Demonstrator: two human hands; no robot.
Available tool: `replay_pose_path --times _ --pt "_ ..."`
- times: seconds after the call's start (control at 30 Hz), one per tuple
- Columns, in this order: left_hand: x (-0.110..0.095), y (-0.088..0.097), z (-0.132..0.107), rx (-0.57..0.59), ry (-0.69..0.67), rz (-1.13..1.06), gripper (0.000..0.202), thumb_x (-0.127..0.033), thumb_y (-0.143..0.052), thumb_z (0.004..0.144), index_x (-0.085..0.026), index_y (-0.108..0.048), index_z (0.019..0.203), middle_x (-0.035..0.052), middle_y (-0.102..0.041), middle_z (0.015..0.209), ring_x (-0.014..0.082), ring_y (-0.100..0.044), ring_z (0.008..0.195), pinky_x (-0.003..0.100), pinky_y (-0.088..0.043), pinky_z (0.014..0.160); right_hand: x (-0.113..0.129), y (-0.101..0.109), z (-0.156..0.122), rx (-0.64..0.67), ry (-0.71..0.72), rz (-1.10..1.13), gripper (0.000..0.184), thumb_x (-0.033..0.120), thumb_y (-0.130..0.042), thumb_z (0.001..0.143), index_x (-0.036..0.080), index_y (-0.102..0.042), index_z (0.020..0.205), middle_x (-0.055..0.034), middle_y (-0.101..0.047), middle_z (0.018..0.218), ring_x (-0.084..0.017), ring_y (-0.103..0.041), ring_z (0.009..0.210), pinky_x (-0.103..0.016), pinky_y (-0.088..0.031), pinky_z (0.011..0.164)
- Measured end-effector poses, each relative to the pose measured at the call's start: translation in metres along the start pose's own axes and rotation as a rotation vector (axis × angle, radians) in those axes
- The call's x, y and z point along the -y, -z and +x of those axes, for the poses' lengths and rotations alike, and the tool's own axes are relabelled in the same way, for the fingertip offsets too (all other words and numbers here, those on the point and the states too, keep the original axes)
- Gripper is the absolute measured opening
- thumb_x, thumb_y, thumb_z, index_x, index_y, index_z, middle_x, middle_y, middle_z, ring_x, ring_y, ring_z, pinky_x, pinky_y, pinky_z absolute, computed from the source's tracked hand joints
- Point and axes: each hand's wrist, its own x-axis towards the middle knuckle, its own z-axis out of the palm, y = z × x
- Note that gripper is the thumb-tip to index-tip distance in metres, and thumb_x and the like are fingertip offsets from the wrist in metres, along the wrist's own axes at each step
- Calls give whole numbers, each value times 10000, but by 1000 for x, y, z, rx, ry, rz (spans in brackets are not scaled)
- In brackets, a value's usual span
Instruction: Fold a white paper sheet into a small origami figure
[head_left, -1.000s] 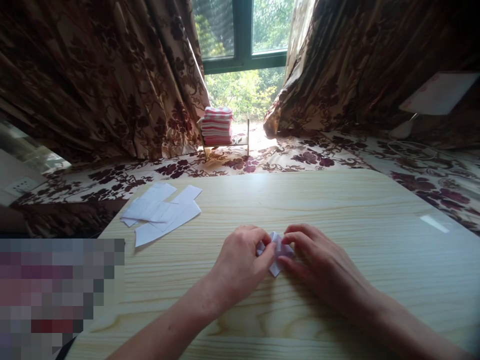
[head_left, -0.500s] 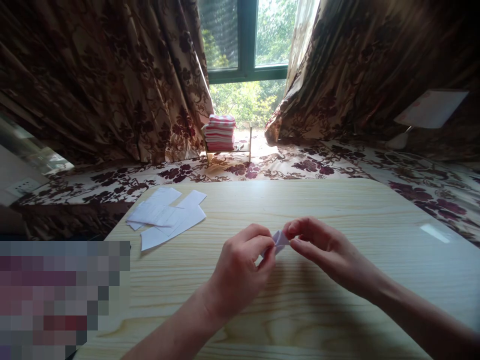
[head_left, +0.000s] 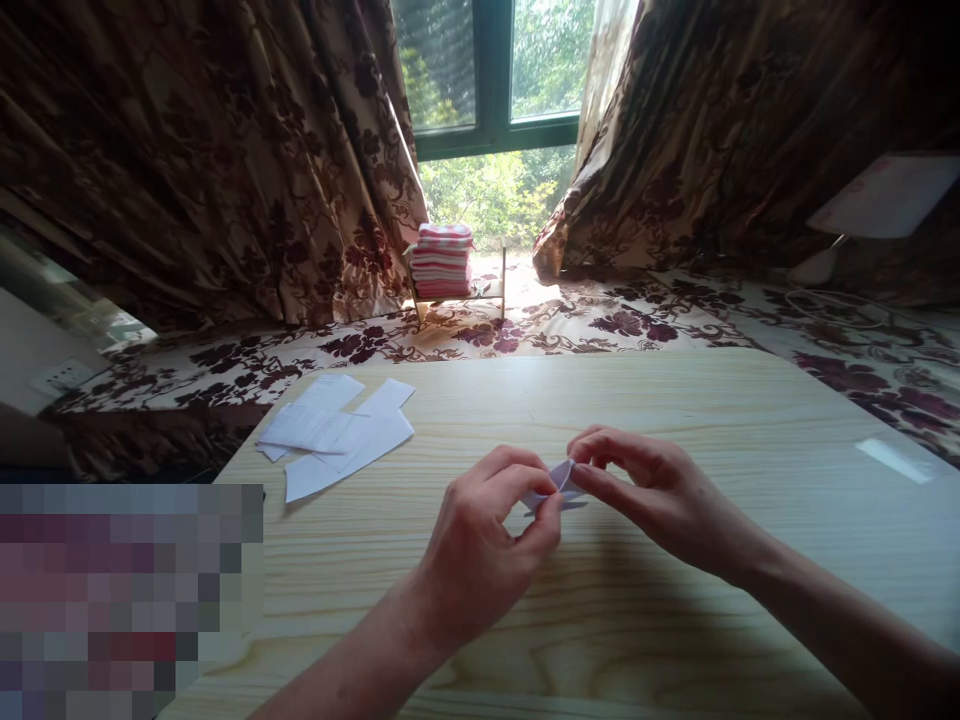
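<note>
A small folded white paper [head_left: 560, 475] is held between the two hands, over the tabletop [head_left: 675, 400]. Its left side is pinched by the left hand [head_left: 480, 530], its upper right edge by the fingertips of the right hand [head_left: 667, 490]. Farther left, overlapping paper strips [head_left: 352, 445] are spread. Beyond, folded pink-and-white striped cloths [head_left: 442, 262] are stacked on a small rack [head_left: 503, 285] before the window [head_left: 491, 135].

folded piece [head_left: 560, 474]: matt paper. tabletop [head_left: 465, 400]: smooth, glossy, wood-grained. loose sheets [head_left: 360, 445]: matt paper. curtains [head_left: 300, 150]: cloth.
</note>
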Motion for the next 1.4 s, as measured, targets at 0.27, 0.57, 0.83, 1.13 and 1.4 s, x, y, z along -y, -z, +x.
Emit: replay_pose_path --times 0.27,0.57,0.83,1.13,1.4 --pt "-1 -3 0 1 -13 36 111 -54 -538 778 -133 -601 733 62 -636 806 131 -592 766 245 -475 713 4 0 -1 40 -50 68 233 387 -540 850 180 -640 811 -41 -620 818 -172 -566 757 -280 -457 666" --pt "-5 -5 -2 -20 2 25 119 -64 -540 771 -144 -568 688 53 -625 778 129 -583 754 248 -471 711 2 -2 -2 35 -38 123 232 378 -556 844 173 -629 763 -37 -610 775 -158 -564 719 -256 -469 638" --pt "-7 -3 -3 35 184 7 63 -144 -550 792 -142 -600 829 18 -594 730 131 -546 688 264 -439 668 3 0 -2 -20 3 112 239 388 -566 837 183 -639 739 -37 -617 796 -159 -576 726 -248 -464 647" --pt "-9 -3 -2 110 227 -19 171 -188 -490 846 -155 -643 779 22 -580 698 137 -519 666 272 -408 643 3 -1 -1 -26 -40 149 240 399 -586 820 185 -641 725 -35 -604 779 -154 -562 706 -237 -463 617" --pt "-7 -4 -2 107 240 -36 199 -192 -478 858 -163 -654 768 15 -575 671 136 -522 675 263 -404 653 3 -5 -1 -15 -60 187 226 386 -585 824 190 -633 721 -15 -582 755 -136 -537 672 -228 -439 593"
